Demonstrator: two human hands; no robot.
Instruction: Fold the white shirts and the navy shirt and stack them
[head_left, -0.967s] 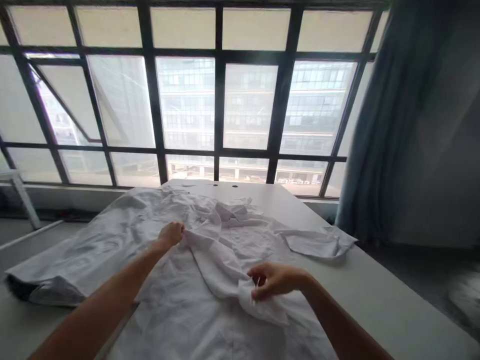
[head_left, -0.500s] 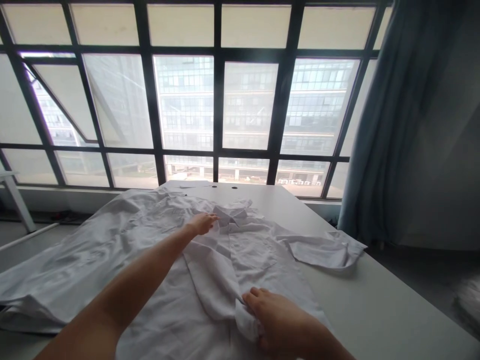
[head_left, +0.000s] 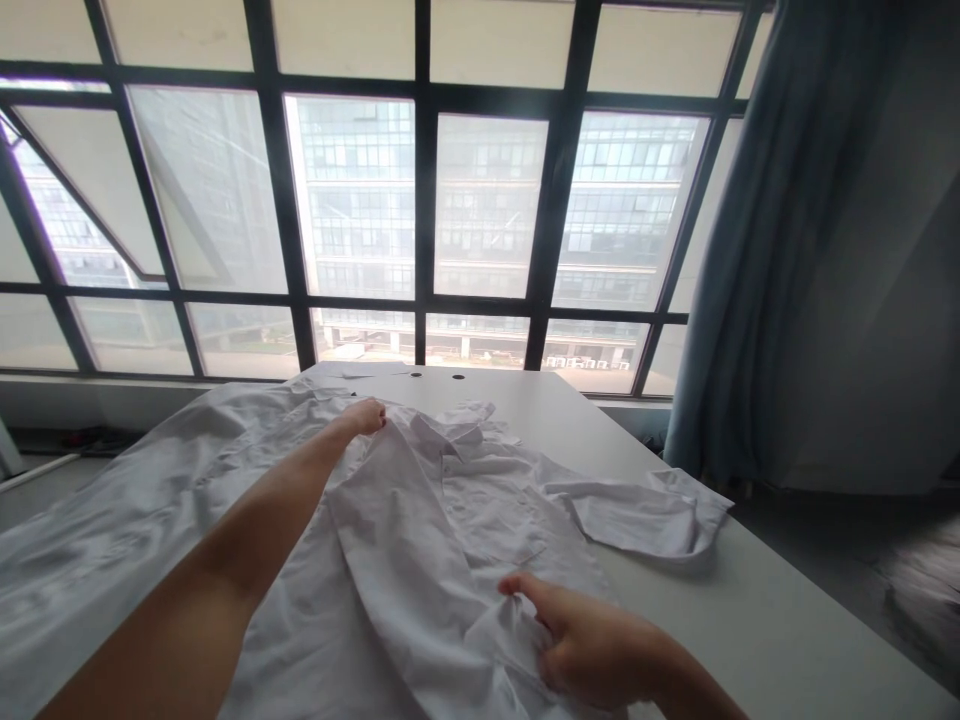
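A white shirt [head_left: 491,500] lies spread on the table, its collar toward the window and one sleeve [head_left: 637,510] stretched out to the right. My left hand [head_left: 367,416] is closed on the shirt's cloth near the collar, lifting a fold beside the button front. Close to me, my right hand [head_left: 577,635] grips the lower front of the same shirt, with cloth bunched under its fingers. The fingertips of the right hand are partly hidden in the folds.
More white cloth [head_left: 150,520] covers the table's left side. The white tabletop [head_left: 675,620] shows on the right, with two dark holes at its far end. Beyond stands a large framed window [head_left: 480,210], and a blue-grey curtain [head_left: 765,260] hangs at the right.
My left hand has moved left and slightly away, pulling the shirt's front edge up with it. My right hand has shifted a little to the right with its cloth. The view has turned slightly right.
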